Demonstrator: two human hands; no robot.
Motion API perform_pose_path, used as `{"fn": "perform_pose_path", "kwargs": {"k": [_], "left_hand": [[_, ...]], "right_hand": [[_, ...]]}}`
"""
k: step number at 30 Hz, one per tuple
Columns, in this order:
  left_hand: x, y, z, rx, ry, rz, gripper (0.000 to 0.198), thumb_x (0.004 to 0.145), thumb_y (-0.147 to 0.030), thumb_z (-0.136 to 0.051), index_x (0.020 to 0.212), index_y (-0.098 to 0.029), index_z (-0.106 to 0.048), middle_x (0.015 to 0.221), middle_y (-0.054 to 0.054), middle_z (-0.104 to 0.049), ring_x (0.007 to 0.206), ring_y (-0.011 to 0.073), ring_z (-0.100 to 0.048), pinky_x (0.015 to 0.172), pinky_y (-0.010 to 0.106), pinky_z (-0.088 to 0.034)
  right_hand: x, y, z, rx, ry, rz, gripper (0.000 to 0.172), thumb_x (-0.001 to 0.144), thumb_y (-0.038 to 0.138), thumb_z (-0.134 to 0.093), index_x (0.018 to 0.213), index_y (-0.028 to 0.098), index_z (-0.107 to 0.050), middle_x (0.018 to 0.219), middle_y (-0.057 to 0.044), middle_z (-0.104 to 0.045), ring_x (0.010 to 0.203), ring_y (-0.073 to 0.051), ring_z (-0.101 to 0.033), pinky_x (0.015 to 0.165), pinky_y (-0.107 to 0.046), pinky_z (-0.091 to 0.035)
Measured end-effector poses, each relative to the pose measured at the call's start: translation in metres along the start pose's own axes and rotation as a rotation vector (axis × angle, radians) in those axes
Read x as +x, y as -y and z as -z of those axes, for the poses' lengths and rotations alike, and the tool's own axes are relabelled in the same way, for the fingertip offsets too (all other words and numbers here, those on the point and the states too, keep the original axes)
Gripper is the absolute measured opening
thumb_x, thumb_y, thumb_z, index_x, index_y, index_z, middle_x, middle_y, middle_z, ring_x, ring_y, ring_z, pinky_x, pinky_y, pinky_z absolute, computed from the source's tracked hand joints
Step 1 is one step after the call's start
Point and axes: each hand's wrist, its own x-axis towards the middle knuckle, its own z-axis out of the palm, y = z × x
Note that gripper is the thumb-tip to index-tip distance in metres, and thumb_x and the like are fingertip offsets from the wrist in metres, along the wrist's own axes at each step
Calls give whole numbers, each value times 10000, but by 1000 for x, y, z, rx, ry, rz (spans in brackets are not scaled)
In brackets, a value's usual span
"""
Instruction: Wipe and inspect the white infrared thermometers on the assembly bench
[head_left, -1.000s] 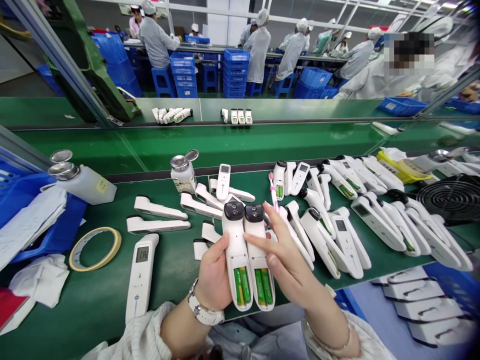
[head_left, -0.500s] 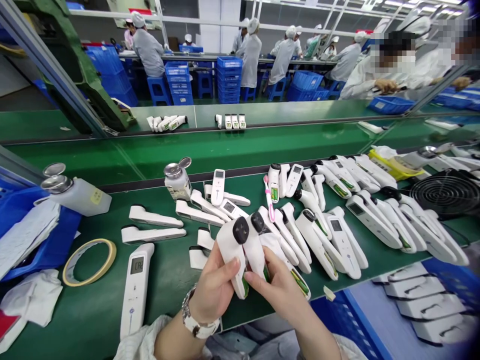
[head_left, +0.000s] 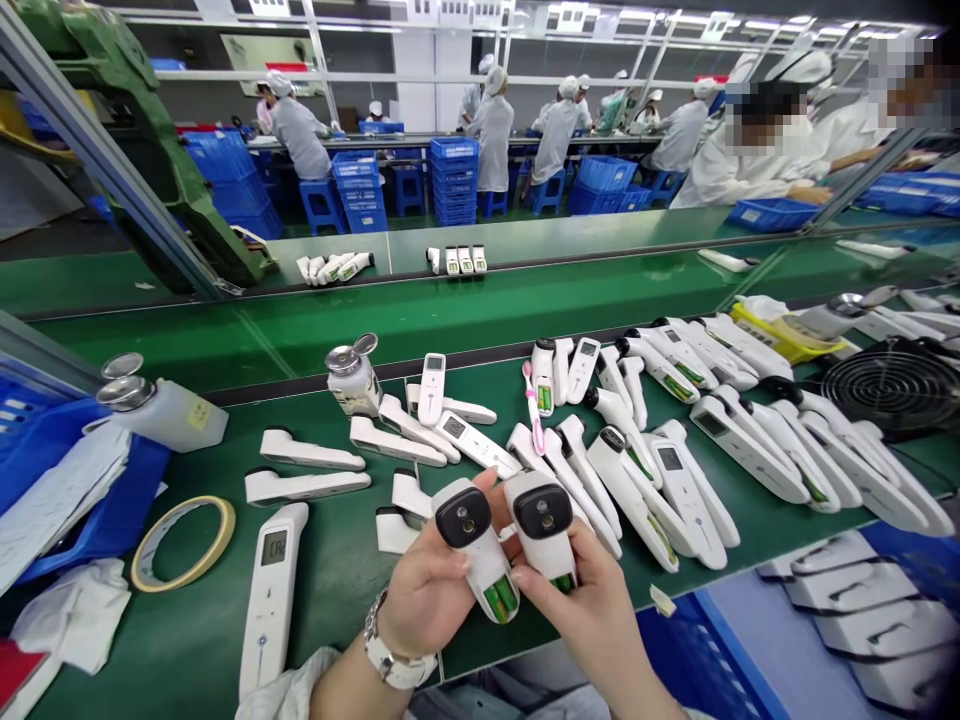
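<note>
Two white infrared thermometers are held side by side above the bench's front edge, their black sensor ends facing me. My left hand (head_left: 429,590) is closed round the left infrared thermometer (head_left: 478,550), whose uncovered battery bay shows green batteries (head_left: 501,598). The right infrared thermometer (head_left: 541,520) is gripped in my right hand (head_left: 592,590), and green shows in its lower end too. Just beyond my hands lie more white thermometers (head_left: 571,480). A thermometer with a lit display (head_left: 268,590) lies to the left of my left hand.
On the left are a tape roll (head_left: 184,545), a blue bin (head_left: 90,500) with papers and a white dispenser bottle (head_left: 176,415). A pink toothbrush (head_left: 535,410) lies among the thermometers. A black fan guard (head_left: 889,388) stands at right. People in white work beyond the green conveyor (head_left: 390,320).
Both thermometers have been tipped so their sensor ends face me more squarely. The left one's batteries show more fully. My view has shifted slightly.
</note>
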Motion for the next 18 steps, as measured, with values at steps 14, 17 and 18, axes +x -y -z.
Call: {"fn": "perform_pose_path", "kwargs": {"k": [14,17,18], "left_hand": [[-11,5,-9,912,-275,-441,237,664,-131,-656,808,-314,-699,1158,17,-584,1300,322,-268,1095,488,-86],[-11,24,-1,1092,-381,-181,427,625,-205,-713,1003,-392,-645,1376,-12,-402,1357,362,35,1051,592,54],[-9,32,4,1126,-377,-126,506,635,-224,-710,1086,-424,-594,1409,-20,-357,1354,367,61,1030,621,70]], "right_hand": [[-4,-1,0,743,87,-410,453,734,329,-695,1120,248,-471,937,-20,-676,737,-158,-647,689,-265,-488],[-5,2,1,1016,169,-448,506,734,287,-691,1193,248,-483,946,-7,-676,784,-157,-658,782,-283,-480],[-5,2,1,1043,186,-425,493,733,288,-690,1189,246,-509,967,-8,-671,850,-168,-652,847,-298,-457]]}}
